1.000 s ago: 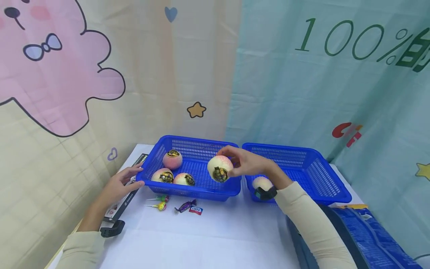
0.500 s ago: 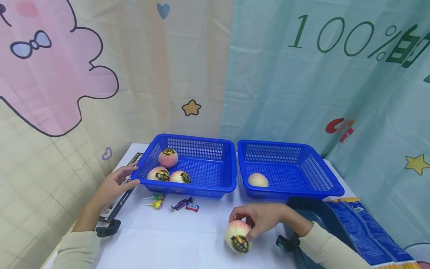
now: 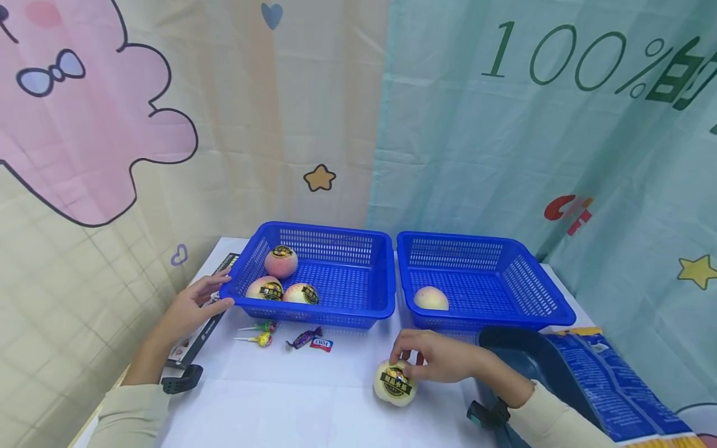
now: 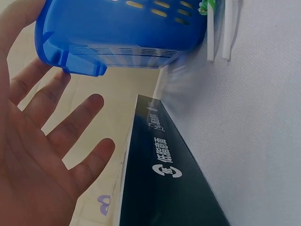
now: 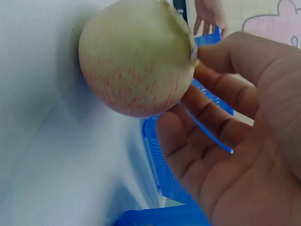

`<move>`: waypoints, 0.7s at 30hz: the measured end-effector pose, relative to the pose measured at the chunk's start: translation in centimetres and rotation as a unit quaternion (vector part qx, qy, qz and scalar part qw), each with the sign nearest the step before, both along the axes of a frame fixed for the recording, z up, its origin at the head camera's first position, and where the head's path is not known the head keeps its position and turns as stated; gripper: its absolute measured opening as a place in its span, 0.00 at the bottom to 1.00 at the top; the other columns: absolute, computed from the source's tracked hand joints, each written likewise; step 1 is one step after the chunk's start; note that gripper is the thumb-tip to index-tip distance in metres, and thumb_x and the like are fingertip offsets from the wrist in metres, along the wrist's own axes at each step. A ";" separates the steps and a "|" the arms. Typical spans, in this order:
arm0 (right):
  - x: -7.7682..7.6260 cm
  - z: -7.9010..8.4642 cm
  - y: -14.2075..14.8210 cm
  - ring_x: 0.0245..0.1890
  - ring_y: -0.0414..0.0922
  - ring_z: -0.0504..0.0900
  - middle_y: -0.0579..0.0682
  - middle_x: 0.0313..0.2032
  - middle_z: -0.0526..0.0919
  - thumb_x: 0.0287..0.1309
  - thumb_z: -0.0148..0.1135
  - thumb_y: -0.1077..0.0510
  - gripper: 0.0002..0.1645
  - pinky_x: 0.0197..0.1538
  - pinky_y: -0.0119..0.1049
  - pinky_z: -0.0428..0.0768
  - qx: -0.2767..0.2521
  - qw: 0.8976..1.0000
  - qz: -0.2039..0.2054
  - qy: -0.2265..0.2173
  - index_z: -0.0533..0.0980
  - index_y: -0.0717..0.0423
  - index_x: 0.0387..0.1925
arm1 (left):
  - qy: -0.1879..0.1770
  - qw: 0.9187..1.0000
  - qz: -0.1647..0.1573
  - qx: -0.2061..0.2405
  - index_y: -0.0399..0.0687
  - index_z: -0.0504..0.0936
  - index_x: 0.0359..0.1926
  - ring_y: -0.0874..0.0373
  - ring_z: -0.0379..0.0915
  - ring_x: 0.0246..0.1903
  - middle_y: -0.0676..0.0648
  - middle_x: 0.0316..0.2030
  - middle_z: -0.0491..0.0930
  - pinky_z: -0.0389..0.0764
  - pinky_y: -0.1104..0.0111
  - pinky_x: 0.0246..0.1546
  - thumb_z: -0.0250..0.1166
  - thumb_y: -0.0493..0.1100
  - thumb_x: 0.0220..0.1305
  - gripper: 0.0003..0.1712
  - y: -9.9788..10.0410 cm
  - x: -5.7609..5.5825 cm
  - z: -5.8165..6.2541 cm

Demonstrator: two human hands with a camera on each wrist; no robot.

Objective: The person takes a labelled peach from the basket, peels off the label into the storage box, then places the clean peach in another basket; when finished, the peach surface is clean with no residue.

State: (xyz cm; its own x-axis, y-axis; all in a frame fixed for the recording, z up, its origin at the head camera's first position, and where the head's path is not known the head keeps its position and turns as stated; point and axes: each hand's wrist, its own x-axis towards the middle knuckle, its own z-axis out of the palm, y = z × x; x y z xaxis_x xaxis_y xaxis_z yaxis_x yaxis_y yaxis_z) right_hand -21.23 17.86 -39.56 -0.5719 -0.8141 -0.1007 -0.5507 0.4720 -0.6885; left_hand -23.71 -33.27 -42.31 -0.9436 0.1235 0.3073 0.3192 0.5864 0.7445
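In the head view, my right hand (image 3: 442, 358) has its thumb and fingertips on a pale peach (image 3: 394, 391) that sits on the white tabletop, its black-and-gold label facing up. The right wrist view shows the red-flecked side of this peach (image 5: 136, 61), with the thumb at the label's edge. At the left, my left hand (image 3: 193, 311) rests its thumb and fingers against the corner of the left blue basket (image 3: 336, 318); in the left wrist view its other fingers (image 4: 80, 120) are spread. Three labelled peaches, including a pinker one (image 3: 281, 262), lie in that basket.
The right blue basket (image 3: 504, 274) holds one peach (image 3: 431, 298). Lollipops (image 3: 262, 339), a purple-wrapped candy (image 3: 304, 338) and a small red-and-blue packet (image 3: 322, 344) lie in front. A dark box (image 4: 164, 155) is at left; a dark tray (image 3: 521, 348) and blue bag (image 3: 622, 386) are at right.
My right hand has brought the peach from over the left basket down toward me onto the table. Its label has turned upward. The left hand stays at the basket corner.
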 end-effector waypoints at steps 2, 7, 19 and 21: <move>0.7 -0.1 0.1 0.47 0.35 0.76 0.36 0.48 0.77 0.63 0.71 0.54 0.16 0.47 0.32 0.82 0.001 1.000 -0.006 0.001 0.78 0.43 0.50 | 0.003 1.000 -0.002 0.001 0.38 0.72 0.67 0.30 0.64 0.65 0.38 0.73 0.62 0.67 0.37 0.60 0.68 0.47 0.69 0.31 0.1 -0.1 0.0; 1.7 -0.8 0.1 0.45 0.34 0.75 0.34 0.49 0.75 0.55 0.77 0.49 0.28 0.47 0.32 0.81 0.019 0.998 -0.035 0.049 0.74 0.44 0.55 | 0.000 1.000 0.008 -0.011 0.39 0.72 0.68 0.30 0.63 0.65 0.38 0.73 0.63 0.68 0.37 0.60 0.69 0.49 0.69 0.32 0.0 0.0 -0.1; 2.1 -1.6 0.4 0.53 0.36 0.76 0.38 0.54 0.77 0.55 0.77 0.49 0.35 0.49 0.34 0.81 0.010 0.996 -0.066 0.052 0.71 0.47 0.61 | 0.004 0.998 0.021 -0.058 0.41 0.71 0.69 0.29 0.60 0.67 0.37 0.72 0.63 0.70 0.41 0.60 0.70 0.53 0.67 0.36 0.0 0.3 0.6; 2.2 -1.5 0.5 0.54 0.36 0.75 0.38 0.55 0.77 0.55 0.77 0.49 0.36 0.53 0.36 0.81 0.019 0.996 -0.065 0.060 0.71 0.46 0.62 | 0.022 0.996 0.027 -0.080 0.42 0.71 0.69 0.27 0.57 0.68 0.36 0.72 0.63 0.65 0.32 0.58 0.71 0.53 0.65 0.37 0.2 0.6 1.3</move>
State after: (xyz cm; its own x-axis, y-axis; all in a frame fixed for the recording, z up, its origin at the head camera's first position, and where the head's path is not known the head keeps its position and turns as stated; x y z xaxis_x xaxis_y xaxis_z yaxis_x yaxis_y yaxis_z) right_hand -19.06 18.35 -41.07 -0.6814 -0.7299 -0.0540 -0.5611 0.5683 -0.6017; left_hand -23.15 -33.03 -40.98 -0.9361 0.1243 0.3289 0.3148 0.7129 0.6266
